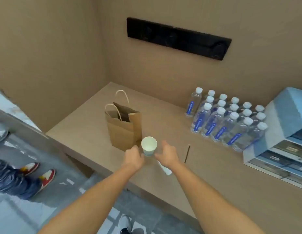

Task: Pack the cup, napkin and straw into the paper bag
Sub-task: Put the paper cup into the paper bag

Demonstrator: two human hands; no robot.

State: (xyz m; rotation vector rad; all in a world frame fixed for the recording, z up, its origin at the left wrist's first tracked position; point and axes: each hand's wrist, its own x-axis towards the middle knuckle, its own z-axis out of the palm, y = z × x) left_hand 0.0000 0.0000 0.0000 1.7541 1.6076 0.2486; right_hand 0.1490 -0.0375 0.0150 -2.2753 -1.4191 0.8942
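A white paper cup (149,146) stands upright on the beige counter (89,132), just in front of the brown paper bag (122,130). The bag stands open with its two handles up. My left hand (133,156) is at the cup's left side, fingers loosely curled by its base. My right hand (169,153) is at the cup's right side with fingers spread and the thumb close to the base. A white napkin (165,169) lies under my right wrist, partly hidden. A thin dark straw (187,153) lies to the right of that hand.
Several water bottles (226,119) stand grouped at the back right. A blue drawer unit (282,132) sits at the far right. Walls close the counter at the back and left. A person in red shoes (45,176) stands on the floor to the left.
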